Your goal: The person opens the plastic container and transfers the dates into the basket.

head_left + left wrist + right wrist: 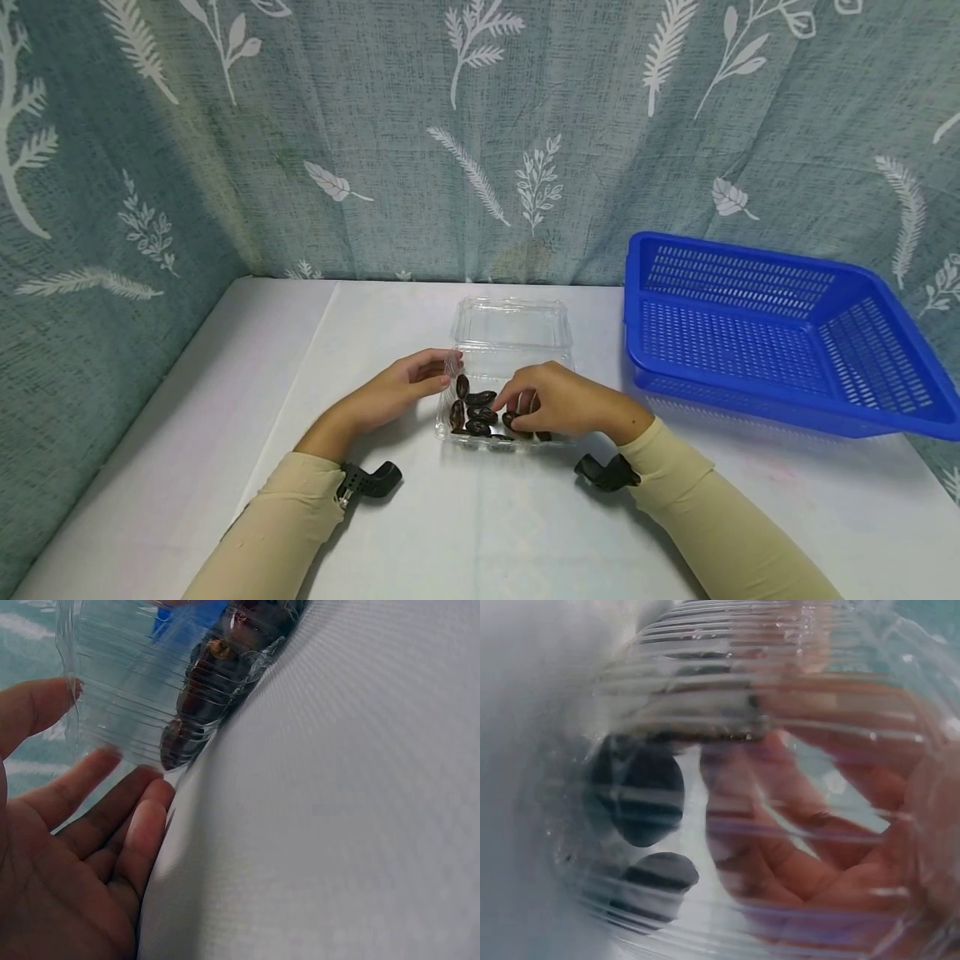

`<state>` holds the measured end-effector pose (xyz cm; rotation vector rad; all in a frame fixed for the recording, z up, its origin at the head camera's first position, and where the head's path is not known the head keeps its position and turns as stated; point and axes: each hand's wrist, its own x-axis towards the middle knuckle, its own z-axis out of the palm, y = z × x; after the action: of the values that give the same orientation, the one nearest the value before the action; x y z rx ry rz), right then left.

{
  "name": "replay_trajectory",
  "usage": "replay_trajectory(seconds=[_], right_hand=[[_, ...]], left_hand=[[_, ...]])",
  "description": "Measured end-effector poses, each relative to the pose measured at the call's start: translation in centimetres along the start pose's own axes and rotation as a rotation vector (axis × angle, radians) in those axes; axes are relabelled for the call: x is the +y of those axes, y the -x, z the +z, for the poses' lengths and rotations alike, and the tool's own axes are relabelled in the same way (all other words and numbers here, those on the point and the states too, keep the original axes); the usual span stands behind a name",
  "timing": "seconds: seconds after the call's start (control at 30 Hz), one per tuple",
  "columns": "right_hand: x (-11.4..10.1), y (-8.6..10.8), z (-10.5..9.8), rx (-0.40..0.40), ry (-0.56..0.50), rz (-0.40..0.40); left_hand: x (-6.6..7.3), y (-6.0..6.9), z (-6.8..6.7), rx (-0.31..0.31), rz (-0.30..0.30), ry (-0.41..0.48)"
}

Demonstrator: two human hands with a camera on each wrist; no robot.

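A clear plastic clamshell box (510,360) stands on the table with its lid raised at the back. Several glossy dark brown dates (480,414) lie inside, and the left wrist view shows dates (206,690) through the ribbed wall. My left hand (393,390) is at the box's left side, fingers loosely extended, its thumb (37,709) at the rim. Reaching into the right part of the box, my right hand (562,400) pinches a date (512,422) between thumb and fingers. In the right wrist view the ribbed wall blurs the fingers (795,847).
A blue perforated plastic basket (720,404) stands right of the box at the back. White cloth covers the table (480,525). A patterned grey-green curtain (405,200) hangs behind and at the left. Black wrist mounts (371,481) are on both forearms.
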<state>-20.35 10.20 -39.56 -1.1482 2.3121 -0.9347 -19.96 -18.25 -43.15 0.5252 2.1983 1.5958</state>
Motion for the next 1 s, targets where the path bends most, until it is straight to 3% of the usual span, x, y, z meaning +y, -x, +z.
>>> replay_trajectory(seconds=[0.17,0.33,0.57,0.73,0.83,1.0], right_hand=[[-0.4,0.4,-0.4,0.066,-0.072,-0.029],[-1.4,1.5,-1.2,0.213,-0.163,-0.056],[-3.5,4.1,-3.2,0.410,-0.285,-0.041],[-3.6,6.5,-5.8,0.525,-0.359,-0.035],[-3.1,8.3,-7.6,0.598,-0.355,0.057],[-1.6,10.9,-10.3,0.686,-0.174,0.296]], left_hand=[[-0.1,-0.1,0.1,0.000,0.000,-0.004],[-0.1,-0.2,0.3,-0.003,-0.001,0.008],[-0.1,-0.2,0.1,0.004,-0.002,-0.006],[-0.3,-0.2,-0.1,0.008,-0.006,-0.011],[-0.3,-0.2,-0.1,0.006,-0.003,-0.009],[-0.3,-0.3,-0.1,0.004,-0.001,-0.010]])
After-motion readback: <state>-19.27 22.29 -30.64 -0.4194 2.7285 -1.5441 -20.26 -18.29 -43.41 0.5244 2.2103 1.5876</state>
